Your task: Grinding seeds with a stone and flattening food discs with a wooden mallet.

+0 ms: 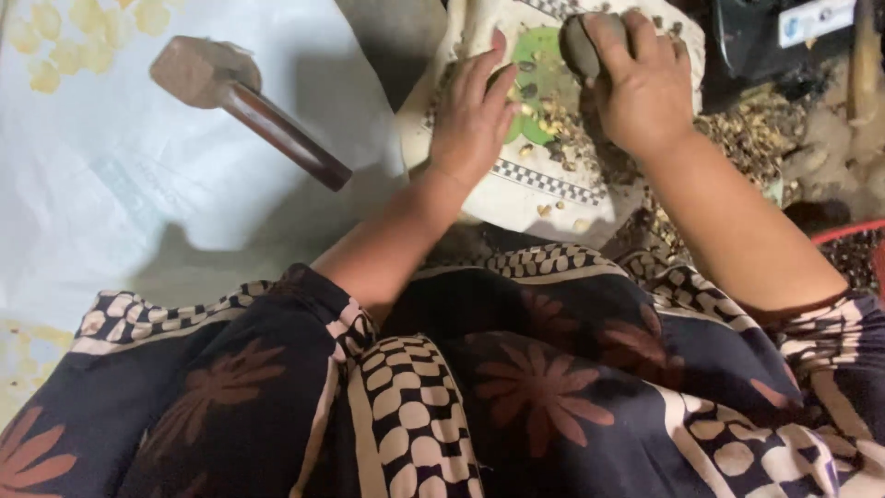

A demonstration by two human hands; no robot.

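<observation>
The right hand (645, 83) is gripping a smooth, rounded grey stone (581, 44) over a patterned cloth (544, 184) strewn with cracked nut shells (553, 124). The left hand (472, 120) is resting flat and released on the cloth beside them. A wooden mallet (240, 101) is lying apart on a white sheet (111, 194).

left hand (475, 115): palm down, fingers flat, extended | right hand (641, 83): fingers curled shut, knuckles up | forearms converging
</observation>
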